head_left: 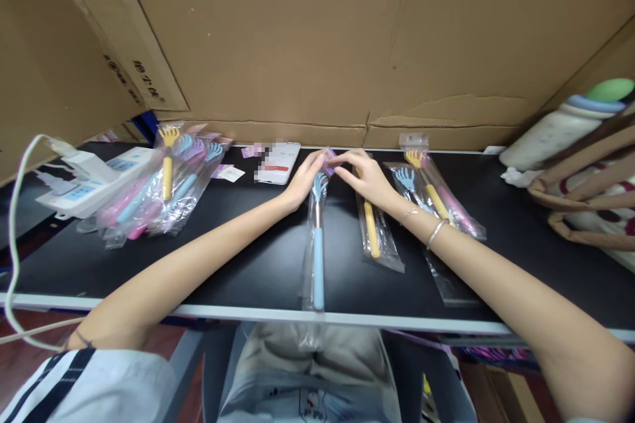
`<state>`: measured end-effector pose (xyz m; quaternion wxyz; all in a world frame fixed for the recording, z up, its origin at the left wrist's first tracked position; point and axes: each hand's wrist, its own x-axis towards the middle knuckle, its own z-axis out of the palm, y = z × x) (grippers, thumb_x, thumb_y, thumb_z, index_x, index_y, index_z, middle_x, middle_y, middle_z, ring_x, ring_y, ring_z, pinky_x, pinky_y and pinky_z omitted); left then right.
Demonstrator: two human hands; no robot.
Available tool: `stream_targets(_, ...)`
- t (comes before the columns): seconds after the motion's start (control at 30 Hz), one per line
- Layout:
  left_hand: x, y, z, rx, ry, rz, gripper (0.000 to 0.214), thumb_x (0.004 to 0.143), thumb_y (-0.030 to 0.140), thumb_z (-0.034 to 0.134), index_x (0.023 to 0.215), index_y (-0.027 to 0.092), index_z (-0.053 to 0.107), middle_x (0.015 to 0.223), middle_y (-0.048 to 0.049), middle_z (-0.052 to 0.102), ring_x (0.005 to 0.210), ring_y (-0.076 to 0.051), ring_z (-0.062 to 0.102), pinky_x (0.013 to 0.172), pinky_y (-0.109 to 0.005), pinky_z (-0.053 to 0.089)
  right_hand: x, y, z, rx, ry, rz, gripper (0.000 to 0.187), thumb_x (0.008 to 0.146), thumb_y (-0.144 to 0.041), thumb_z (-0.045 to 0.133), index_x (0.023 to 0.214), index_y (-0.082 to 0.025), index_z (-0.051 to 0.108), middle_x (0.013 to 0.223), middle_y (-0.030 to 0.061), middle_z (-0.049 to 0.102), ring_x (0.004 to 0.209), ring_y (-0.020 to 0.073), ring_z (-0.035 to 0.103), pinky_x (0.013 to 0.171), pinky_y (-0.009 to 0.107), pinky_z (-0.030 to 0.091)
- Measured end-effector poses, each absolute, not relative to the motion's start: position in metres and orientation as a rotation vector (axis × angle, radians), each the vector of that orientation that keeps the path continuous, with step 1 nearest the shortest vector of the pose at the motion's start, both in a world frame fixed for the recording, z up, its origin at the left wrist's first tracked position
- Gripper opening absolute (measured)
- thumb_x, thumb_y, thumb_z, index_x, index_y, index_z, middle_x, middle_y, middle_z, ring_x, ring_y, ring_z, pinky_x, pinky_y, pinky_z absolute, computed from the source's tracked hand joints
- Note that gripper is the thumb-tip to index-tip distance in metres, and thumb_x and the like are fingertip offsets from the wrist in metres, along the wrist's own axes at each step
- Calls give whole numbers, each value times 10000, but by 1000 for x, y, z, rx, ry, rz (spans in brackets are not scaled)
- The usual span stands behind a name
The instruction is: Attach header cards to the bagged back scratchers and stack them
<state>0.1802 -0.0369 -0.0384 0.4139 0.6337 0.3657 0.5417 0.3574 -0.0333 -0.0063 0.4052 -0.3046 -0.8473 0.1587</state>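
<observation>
A light-blue back scratcher (pixel 318 258) in a clear plastic bag lies lengthwise in front of me, the bag's lower end hanging past the table edge. At its claw end is a small purple card (pixel 329 157). My left hand (pixel 303 180) has its fingers closed at the card's left side and the bag's top; the thumb's grip is partly hidden. The thumb and forefinger of my right hand (pixel 366 178) pinch the card from the right. Beneath that hand lies a bagged yellow back scratcher (pixel 371 228), its claw hidden.
Bagged back scratchers (pixel 186 172) are heaped at left beside a white power strip (pixel 106 175) with a cable. Others, including a yellow one (pixel 436 201), lie right. A phone (pixel 279 163) and small cards (pixel 231 173) lie behind. A bottle (pixel 550 132) and brown-handled bag (pixel 585 195) stand far right.
</observation>
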Motion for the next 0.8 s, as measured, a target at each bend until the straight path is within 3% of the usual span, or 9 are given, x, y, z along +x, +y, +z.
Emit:
stream_targets(0.2, 177, -29, -45, 1562, 969, 1420, 268, 918, 299, 489, 1146, 178, 561, 1261, -94, 626, 1204, -215, 571, 1044, -345, 438, 354, -33, -8, -770, -2163, 277, 122, 867, -275, 583, 941, -230, 668, 993, 64, 698, 1019, 260, 555, 955, 454, 413)
stream_targets(0.3, 176, -28, -47, 1597, 953, 1407, 286, 919, 360, 494, 1132, 179, 558, 1185, -92, 655, 1143, -212, 604, 997, -336, 466, 357, -30, -10, -830, -2043, 277, 103, 850, -251, 575, 938, -223, 621, 978, 67, 671, 973, 241, 576, 937, 435, 430)
stream_targets(0.43, 176, -27, -49, 1531, 907, 1417, 330, 895, 420, 534, 1119, 177, 540, 1080, -89, 678, 1045, -212, 641, 917, -330, 498, 360, -19, -20, -880, -1935, 463, 212, 793, -293, 624, 980, -210, 567, 1037, 86, 650, 969, 225, 603, 894, 393, 472)
stream_targets(0.6, 178, -30, -48, 1532, 901, 1415, 273, 899, 352, 530, 1105, 174, 552, 1017, -72, 699, 959, -195, 660, 894, -329, 505, 363, -9, -28, -912, -1910, 735, 245, 780, -400, 622, 896, -197, 549, 863, 50, 663, 832, 203, 627, 799, 359, 492)
stream_targets(0.8, 178, -33, -44, 1546, 929, 1361, 274, 887, 296, 539, 1124, 158, 549, 952, -62, 720, 963, -203, 677, 887, -326, 511, 364, -7, -24, -889, -1856, 798, 305, 777, -476, 628, 879, -204, 532, 694, -9, 616, 695, 160, 587, 711, 308, 477)
